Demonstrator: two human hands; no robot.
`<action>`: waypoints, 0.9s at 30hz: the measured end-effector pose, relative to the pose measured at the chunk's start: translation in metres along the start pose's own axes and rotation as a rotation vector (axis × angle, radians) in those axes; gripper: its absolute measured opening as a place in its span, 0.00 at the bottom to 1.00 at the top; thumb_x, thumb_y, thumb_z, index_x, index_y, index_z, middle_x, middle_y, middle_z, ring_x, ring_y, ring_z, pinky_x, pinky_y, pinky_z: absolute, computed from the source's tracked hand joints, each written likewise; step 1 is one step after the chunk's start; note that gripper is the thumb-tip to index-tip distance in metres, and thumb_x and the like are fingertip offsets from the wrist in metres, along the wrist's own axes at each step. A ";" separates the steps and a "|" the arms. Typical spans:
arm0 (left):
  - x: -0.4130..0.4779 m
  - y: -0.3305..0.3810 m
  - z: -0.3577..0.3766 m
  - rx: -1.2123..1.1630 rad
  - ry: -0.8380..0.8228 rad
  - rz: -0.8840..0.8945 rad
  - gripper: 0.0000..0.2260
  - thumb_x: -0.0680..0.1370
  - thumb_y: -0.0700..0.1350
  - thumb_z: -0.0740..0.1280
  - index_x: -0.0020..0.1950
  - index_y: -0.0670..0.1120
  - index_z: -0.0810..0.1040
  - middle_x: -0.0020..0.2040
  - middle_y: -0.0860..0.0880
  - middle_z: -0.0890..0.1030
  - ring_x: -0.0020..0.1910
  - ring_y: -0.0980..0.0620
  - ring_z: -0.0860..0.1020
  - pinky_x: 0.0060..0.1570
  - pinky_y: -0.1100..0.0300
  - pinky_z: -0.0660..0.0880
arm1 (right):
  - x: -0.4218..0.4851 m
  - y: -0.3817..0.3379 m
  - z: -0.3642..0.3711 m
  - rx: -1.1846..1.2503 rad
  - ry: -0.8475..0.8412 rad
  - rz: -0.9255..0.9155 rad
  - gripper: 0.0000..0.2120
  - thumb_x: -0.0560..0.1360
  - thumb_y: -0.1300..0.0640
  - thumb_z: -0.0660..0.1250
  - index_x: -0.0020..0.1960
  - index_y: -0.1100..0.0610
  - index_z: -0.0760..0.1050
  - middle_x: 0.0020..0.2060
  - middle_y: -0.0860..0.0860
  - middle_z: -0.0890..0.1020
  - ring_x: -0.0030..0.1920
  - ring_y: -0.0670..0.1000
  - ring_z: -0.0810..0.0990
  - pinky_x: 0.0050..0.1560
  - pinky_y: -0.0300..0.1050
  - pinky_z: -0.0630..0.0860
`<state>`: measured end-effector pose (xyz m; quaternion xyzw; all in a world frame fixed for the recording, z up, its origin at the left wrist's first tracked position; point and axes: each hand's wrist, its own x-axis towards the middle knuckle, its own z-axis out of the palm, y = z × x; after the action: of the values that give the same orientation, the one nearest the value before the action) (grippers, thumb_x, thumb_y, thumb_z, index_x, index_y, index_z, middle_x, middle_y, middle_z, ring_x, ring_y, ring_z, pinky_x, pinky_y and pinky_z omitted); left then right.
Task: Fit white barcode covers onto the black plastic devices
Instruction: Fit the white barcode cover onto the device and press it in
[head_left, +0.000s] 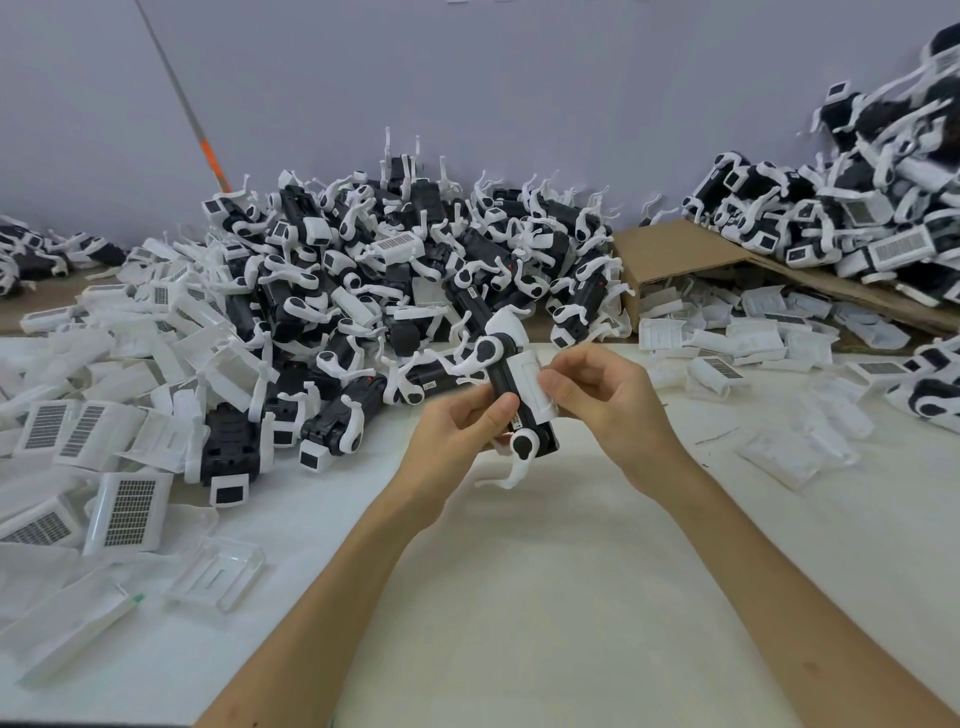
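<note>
Far to the left of the fingers, loose barcode covers (130, 512) lay scattered on the counter (571, 571), thin white shells that looked light and slightly springy. The left hand (457, 426) had its fingers (501, 410) curled round the lower half of the black device (500, 382), gripping it by its long sides just above the counter. The device looked like rigid moulded plastic, light enough for one hand, though its smooth faces could slip and its white hinged arms seemed likely to snag or bend. The body was the safer place to hold it.

Against the device's right face sat the white cover (527, 382), apparently partly seated. The right hand (602, 400) pinched its outer edge between thumb and forefinger, the other fingers loosely bent. Such a thin shell would probably flex or crack if squeezed mid-panel, so pressing along the edges near its clips seemed wiser. Beyond the fingers rose a heap of devices (415, 270). To their far right lay a cardboard box (670, 249).
</note>
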<state>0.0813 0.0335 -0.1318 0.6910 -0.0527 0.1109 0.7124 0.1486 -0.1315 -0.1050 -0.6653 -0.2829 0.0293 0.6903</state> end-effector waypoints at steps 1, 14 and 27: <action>0.000 0.000 0.000 0.007 -0.001 0.001 0.10 0.78 0.52 0.66 0.53 0.52 0.85 0.44 0.51 0.85 0.41 0.53 0.79 0.46 0.60 0.78 | 0.000 0.000 0.000 -0.003 0.001 0.000 0.10 0.71 0.52 0.72 0.46 0.59 0.78 0.41 0.58 0.84 0.42 0.49 0.83 0.47 0.44 0.83; 0.004 0.001 0.000 -0.174 -0.033 -0.128 0.20 0.85 0.51 0.54 0.72 0.43 0.74 0.61 0.45 0.83 0.62 0.46 0.81 0.64 0.51 0.74 | -0.002 0.009 0.008 -0.059 -0.034 0.089 0.22 0.71 0.45 0.72 0.63 0.49 0.76 0.59 0.45 0.82 0.61 0.44 0.79 0.62 0.41 0.75; -0.003 0.005 0.003 -0.235 -0.133 -0.105 0.21 0.82 0.49 0.59 0.68 0.37 0.74 0.64 0.39 0.80 0.65 0.40 0.78 0.64 0.44 0.76 | -0.011 0.007 0.018 -0.071 -0.099 0.045 0.12 0.77 0.58 0.72 0.59 0.55 0.76 0.47 0.51 0.87 0.46 0.46 0.85 0.47 0.41 0.80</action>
<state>0.0780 0.0302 -0.1278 0.6105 -0.0764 0.0206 0.7881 0.1337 -0.1196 -0.1163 -0.6933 -0.3024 0.0677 0.6506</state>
